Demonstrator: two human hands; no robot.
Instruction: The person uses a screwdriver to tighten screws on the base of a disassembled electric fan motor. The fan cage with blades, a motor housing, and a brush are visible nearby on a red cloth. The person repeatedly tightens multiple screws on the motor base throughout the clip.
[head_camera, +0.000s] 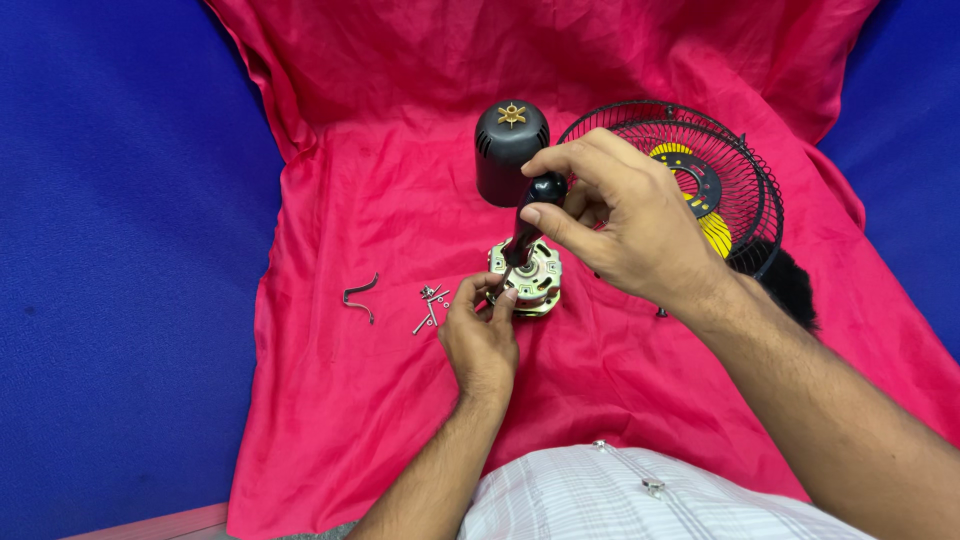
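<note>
Screwdriver (530, 215), black-handled, is gripped near the top of its handle by the fingers of the right hand (615, 225), the shaft angled down onto the fan motor (526, 277). The motor, a brass-coloured laminated core, is steadied at its near left edge by the left hand (480, 335), whose thumb and fingertips are pinched against it; whether a screw is held between them cannot be told. The motor is set on a red cloth (330, 180), roughly at its centre. Just left of the left hand, a small heap of loose screws (432, 303) is noted, and further left a bent metal clip (360, 297). Behind the motor, a black motor housing (510, 152) stands upright with a gold star-shaped fitting on top. To the right, a black wire fan guard (725, 165) is laid over yellow blades. Risk, as judged: the tip may slip from the screw head under the slanted shaft, striking the steadying fingers; loose screws may roll into cloth folds.
</note>
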